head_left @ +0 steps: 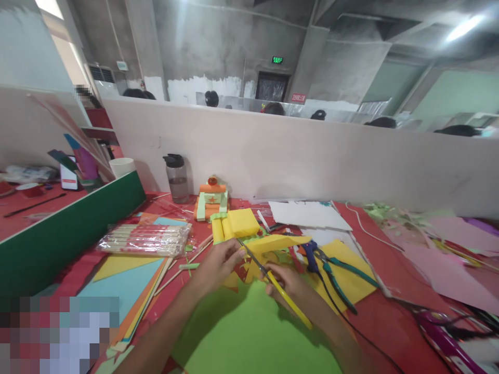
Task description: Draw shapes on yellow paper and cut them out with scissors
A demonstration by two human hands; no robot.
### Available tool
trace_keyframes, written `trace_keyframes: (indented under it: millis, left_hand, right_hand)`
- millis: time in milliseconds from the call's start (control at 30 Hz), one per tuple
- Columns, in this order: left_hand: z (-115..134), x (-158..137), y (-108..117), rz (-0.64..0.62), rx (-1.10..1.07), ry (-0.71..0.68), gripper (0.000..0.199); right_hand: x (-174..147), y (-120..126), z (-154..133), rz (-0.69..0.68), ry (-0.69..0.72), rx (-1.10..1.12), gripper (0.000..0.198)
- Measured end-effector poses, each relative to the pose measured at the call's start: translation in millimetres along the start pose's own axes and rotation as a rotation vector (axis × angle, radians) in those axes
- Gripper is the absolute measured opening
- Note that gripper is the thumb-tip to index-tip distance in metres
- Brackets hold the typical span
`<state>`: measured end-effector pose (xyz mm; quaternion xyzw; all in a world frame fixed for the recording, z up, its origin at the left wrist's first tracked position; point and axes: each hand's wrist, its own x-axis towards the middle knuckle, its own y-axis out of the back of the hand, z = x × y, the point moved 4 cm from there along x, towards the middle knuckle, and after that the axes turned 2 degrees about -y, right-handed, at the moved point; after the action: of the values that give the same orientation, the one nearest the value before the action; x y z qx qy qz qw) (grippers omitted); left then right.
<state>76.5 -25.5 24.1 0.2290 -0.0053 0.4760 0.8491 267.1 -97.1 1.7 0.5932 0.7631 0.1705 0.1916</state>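
Observation:
My right hand is closed around yellow-handled scissors, whose dark blades point up and left to the edge of a yellow paper piece. Close to the blade tips, my left hand pinches the left end of that paper between thumb and fingers. Beneath both hands lies a large green sheet. Just beyond them is a yellow paper-wrapped block beside yellow rolls. Yellow and green scraps are scattered under the paper, partly hidden by my hands.
An orange and pale green paper model stands at the back by a water bottle. Wrapped sticks and coloured sheets lie left. Teal-handled pliers, a blue glue gun with its cable and white boards lie right.

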Motion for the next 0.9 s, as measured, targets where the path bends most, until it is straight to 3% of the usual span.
trace_keyframes:
  millis: [333, 700, 900]
  left_hand:
    - [4.1, -0.8, 0.0, -0.009, -0.041, 0.004, 0.040]
    - [8.1, -0.9, 1.7, -0.008, -0.012, -0.041, 0.038]
    - [5.1, -1.0, 0.1, -0.017, -0.008, -0.036, 0.038]
  right_hand:
    - [3.9, -1.7, 8.9, -0.046, -0.089, 0.128, 0.041]
    - [-5.5, 1.7, -11.2, -0.003, -0.029, 0.124, 0.033]
    - [-1.2, -0.2, -7.5, -0.001, -0.041, 0.114, 0.028]
